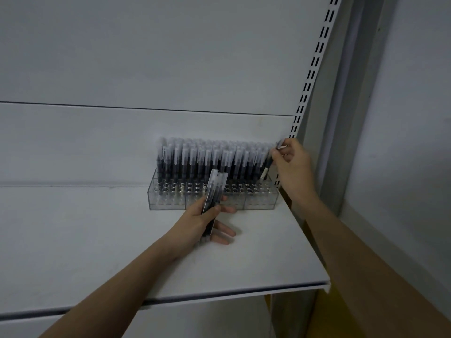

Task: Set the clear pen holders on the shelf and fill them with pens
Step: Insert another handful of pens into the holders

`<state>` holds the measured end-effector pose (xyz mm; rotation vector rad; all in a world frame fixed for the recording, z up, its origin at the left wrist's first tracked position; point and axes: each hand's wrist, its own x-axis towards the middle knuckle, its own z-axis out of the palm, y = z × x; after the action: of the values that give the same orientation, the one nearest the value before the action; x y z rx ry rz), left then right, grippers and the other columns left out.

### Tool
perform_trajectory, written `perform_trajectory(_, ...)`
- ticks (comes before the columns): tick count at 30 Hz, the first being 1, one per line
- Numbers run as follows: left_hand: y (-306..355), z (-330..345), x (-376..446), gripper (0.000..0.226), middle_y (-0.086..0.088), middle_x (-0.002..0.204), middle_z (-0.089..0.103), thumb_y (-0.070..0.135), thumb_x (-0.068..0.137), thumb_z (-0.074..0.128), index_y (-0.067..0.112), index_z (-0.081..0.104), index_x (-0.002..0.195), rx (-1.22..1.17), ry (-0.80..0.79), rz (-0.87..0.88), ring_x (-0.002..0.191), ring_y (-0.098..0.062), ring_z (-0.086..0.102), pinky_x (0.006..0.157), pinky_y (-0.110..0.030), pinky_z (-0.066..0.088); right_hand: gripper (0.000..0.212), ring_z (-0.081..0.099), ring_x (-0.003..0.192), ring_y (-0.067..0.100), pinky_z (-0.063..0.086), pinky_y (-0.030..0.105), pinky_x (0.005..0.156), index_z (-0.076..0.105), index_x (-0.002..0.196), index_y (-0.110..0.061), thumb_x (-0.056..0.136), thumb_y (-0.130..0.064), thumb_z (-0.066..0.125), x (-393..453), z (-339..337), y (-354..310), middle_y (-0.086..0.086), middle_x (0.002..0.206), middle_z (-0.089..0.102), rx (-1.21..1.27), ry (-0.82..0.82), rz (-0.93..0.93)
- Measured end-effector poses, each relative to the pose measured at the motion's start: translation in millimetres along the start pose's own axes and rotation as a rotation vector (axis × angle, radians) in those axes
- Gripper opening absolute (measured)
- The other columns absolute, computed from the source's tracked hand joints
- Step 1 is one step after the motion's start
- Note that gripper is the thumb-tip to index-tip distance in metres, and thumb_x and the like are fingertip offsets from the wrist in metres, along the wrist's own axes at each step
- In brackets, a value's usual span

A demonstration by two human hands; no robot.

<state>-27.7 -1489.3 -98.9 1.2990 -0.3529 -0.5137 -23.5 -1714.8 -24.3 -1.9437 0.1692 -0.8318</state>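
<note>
A white shelf [256, 252] runs out from a white back panel [146, 57], its front edge crossing the lower part of the view and its right end stopping just short of a slotted upright [314, 67]. To the right of that upright is a grey wall [402, 118]. The shelf surface left of and in front of the holders lies bare, giving the arms free room there; on the right, little space remains between the holders and the upright.

The clear pen holders [212, 198] stand in a row at the back right of the shelf, against the panel. Their rear rows are packed with upright dark pens [207, 159] with frosted caps, while the front holes show as open rings.

The left hand [207, 220] hovers just before the middle of the holders, thumb and fingers curled around a small bundle of pens [214, 189] that tilts up over the front rows. The right hand [290, 162] is at the right end of the row, close to the upright, pinching the cap end of a single pen [268, 164] whose tip slants down into the last holder's rear corner.
</note>
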Motion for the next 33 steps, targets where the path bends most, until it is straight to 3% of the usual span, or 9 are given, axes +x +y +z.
perform_trajectory(6, 0.7, 0.2, -0.5, 0.024, -0.019, 0.112, 0.070, 0.010, 0.105, 0.042, 0.006, 0.049, 0.128, -0.004, -0.007, -0.005, 0.074, -0.037, 0.071, 0.062, -0.043, 0.060, 0.010, 0.065, 0.084, 0.019, 0.058, 0.042, 0.077, 0.058, 0.102, -0.012, 0.098, -0.022, 0.060, 4.9, 4.8, 2.0, 0.001, 0.092, 0.065, -0.132, -0.046, -0.024)
perform_trajectory(10, 0.8, 0.7, -1.0, 0.024, -0.019, 0.110, 0.070, 0.009, 0.105, 0.041, 0.006, 0.049, 0.127, -0.010, -0.011, -0.005, 0.073, -0.036, 0.070, 0.061, -0.043, 0.060, 0.009, 0.063, 0.082, 0.016, 0.051, 0.028, 0.068, 0.058, 0.099, -0.014, 0.097, -0.022, 0.061, 12.3, 5.1, 0.5, -0.003, 0.087, 0.063, -0.257, -0.075, -0.050)
perform_trajectory(15, 0.0, 0.4, -1.0, 0.024, -0.017, 0.108, 0.071, 0.010, 0.104, 0.043, 0.007, 0.049, 0.127, -0.005, -0.008, -0.013, 0.074, -0.038, 0.070, 0.062, -0.044, 0.060, 0.015, 0.060, 0.078, 0.023, 0.046, 0.029, 0.064, 0.059, 0.091, -0.006, 0.095, -0.020, 0.064, -1.4, 14.7, 22.9, 0.003, 0.081, 0.062, -0.369, -0.149, -0.013)
perform_trajectory(19, 0.5, 0.3, -1.4, 0.025, -0.018, 0.110, 0.071, 0.011, 0.104, 0.044, 0.006, 0.048, 0.129, 0.013, -0.021, -0.012, 0.073, -0.038, 0.070, 0.063, -0.045, 0.060, 0.013, 0.060, 0.082, 0.023, 0.046, 0.031, 0.070, 0.060, 0.097, -0.007, 0.095, -0.019, 0.064, -8.1, 20.1, 30.4, 0.000, 0.081, 0.059, -0.375, -0.161, 0.036)
perform_trajectory(21, 1.1, 0.2, -1.7, 0.025, -0.016, 0.112, 0.071, 0.012, 0.104, 0.044, 0.007, 0.047, 0.129, 0.017, -0.027, -0.014, 0.072, -0.037, 0.070, 0.063, -0.044, 0.060, 0.025, 0.058, 0.087, 0.019, 0.046, 0.030, 0.075, 0.059, 0.114, -0.007, 0.094, -0.020, 0.066, -12.9, 22.2, 29.9, -0.001, 0.092, 0.058, -0.379, -0.155, 0.052)
perform_trajectory(23, 1.9, 0.9, -2.2, 0.025, -0.014, 0.114, 0.072, 0.012, 0.104, 0.044, 0.008, 0.047, 0.129, 0.029, -0.034, -0.010, 0.073, -0.037, 0.071, 0.063, -0.042, 0.060, 0.037, 0.057, 0.088, 0.011, 0.049, 0.026, 0.075, 0.049, 0.128, -0.013, 0.095, -0.019, 0.065, -25.5, 22.9, 26.2, -0.004, 0.104, 0.057, -0.272, 0.005, 0.043)
perform_trajectory(26, 2.3, 1.3, -3.1, 0.023, -0.009, 0.117, 0.072, 0.013, 0.105, 0.043, 0.011, 0.044, 0.128, 0.055, -0.036, 0.011, 0.074, -0.038, 0.071, 0.062, -0.038, 0.059, 0.025, 0.057, 0.077, 0.002, 0.049, 0.015, 0.067, 0.048, 0.120, -0.021, 0.098, -0.015, 0.057, -56.9, 28.4, 13.0, -0.007, 0.098, 0.058, 0.030, 0.229, 0.021)
perform_trajectory(30, 2.4, 1.9, -2.9, 0.018, -0.011, 0.113, 0.073, 0.013, 0.105, 0.043, 0.015, 0.051, 0.121, 0.092, -0.057, 0.015, 0.072, -0.037, 0.071, 0.065, -0.040, 0.060, 0.004, 0.062, 0.079, 0.007, 0.050, 0.022, 0.069, 0.059, 0.102, -0.021, 0.099, -0.018, 0.057, -91.7, 53.4, 12.1, 0.000, 0.093, 0.064, 0.275, -0.032, 0.174)
perform_trajectory(33, 2.6, 2.9, -3.4, 0.022, -0.017, 0.106, 0.074, 0.013, 0.105, 0.043, 0.013, 0.056, 0.123, 0.117, -0.085, -0.002, 0.073, -0.034, 0.072, 0.068, -0.039, 0.061, 0.012, 0.065, 0.072, 0.001, 0.049, 0.015, 0.057, 0.064, 0.098, -0.012, 0.100, -0.019, 0.055, -103.3, 58.6, 10.5, 0.006, 0.090, 0.068, 0.408, -0.189, 0.309)
